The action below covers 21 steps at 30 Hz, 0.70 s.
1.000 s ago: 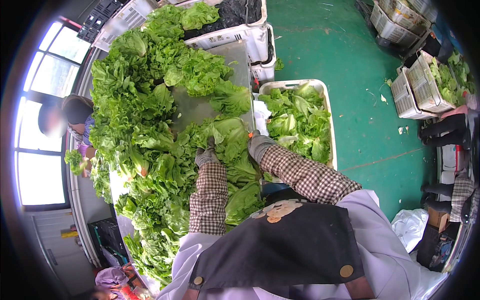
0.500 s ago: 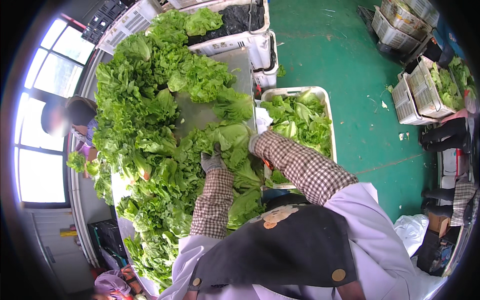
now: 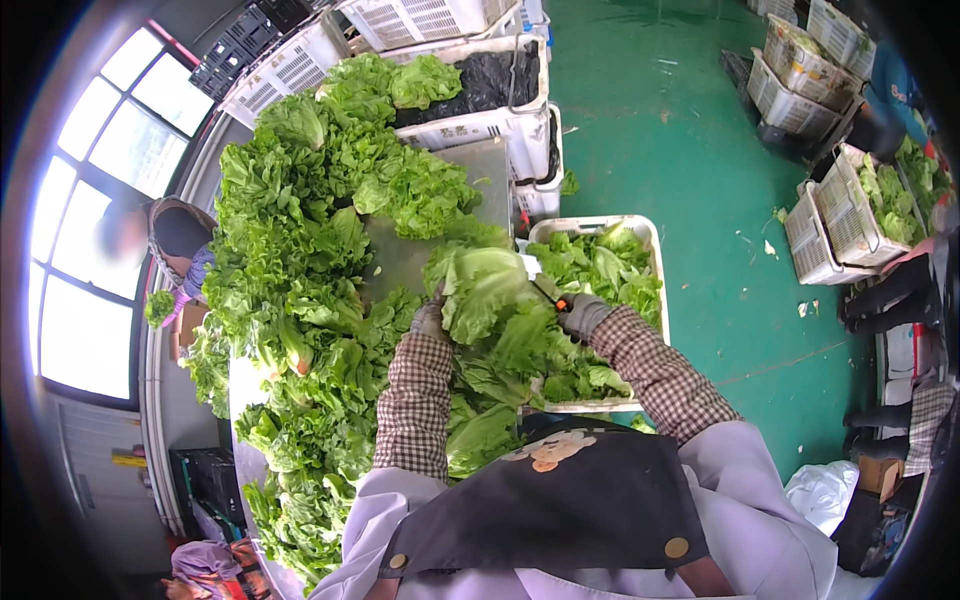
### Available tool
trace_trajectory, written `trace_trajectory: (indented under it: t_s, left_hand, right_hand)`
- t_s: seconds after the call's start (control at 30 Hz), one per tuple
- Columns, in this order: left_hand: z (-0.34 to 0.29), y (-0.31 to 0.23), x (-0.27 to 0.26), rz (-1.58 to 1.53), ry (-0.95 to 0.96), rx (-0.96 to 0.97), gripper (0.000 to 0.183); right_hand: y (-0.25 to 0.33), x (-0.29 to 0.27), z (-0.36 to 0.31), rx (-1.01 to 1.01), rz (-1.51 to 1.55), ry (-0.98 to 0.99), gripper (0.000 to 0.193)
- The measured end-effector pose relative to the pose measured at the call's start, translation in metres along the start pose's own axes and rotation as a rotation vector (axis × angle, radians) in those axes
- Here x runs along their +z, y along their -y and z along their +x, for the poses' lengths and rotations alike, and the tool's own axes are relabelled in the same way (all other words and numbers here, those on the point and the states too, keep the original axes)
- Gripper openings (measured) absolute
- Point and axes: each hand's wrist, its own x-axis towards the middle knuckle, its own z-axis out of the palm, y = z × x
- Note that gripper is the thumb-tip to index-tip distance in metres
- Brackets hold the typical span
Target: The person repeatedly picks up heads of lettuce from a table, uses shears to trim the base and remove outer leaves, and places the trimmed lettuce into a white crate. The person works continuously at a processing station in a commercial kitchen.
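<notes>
A head of green lettuce [image 3: 482,292] is held by my left hand [image 3: 430,318], which wears a grey glove and grips the leaves from their left side. My right hand [image 3: 583,316], also gloved, is closed on a knife [image 3: 562,304] with an orange and black handle. The knife's narrow dark part points up and left to the lettuce's right end, where something whitish shows. Loose leaves [image 3: 525,345] lie below the held head. Beside the right hand, a white crate [image 3: 661,262] holds lettuce leaves.
A large lettuce pile [image 3: 290,230] covers much of the metal table [image 3: 490,185]. Stacked white crates [image 3: 525,130], one lined with black plastic, stand beyond it. A co-worker [image 3: 180,235] is at the left. More crates [image 3: 850,205] and people are at the right, beside the green floor [image 3: 690,120].
My right hand has moved right, away from the lettuce, and the knife now shows more. My left hand has raised the lettuce head slightly and turned it. The whole view has shifted a little.
</notes>
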Motion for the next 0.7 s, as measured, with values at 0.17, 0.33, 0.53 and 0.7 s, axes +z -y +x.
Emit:
trace_trajectory:
  t_s: [0.17, 0.33, 0.53, 0.7]
  left_hand:
    - [-0.027, -0.042, 0.041, 0.024, 0.181, 0.118, 0.073]
    - [-0.076, -0.09, 0.079, 0.031, 0.474, 0.247, 0.076]
    - [-0.165, -0.093, 0.131, 0.267, 0.635, 0.513, 0.076]
    - [-0.194, -0.059, 0.132, 0.072, 0.513, 0.653, 0.084]
  right_hand:
    - [0.04, -0.065, -0.084, -0.292, 0.388, -0.196, 0.024]
    - [0.045, -0.102, -0.125, -0.585, 0.775, -0.218, 0.041]
    - [0.067, -0.1, -0.115, -0.519, 0.913, -0.241, 0.055]
    - [0.059, -0.09, -0.095, -0.371, 1.381, -0.43, 0.026]
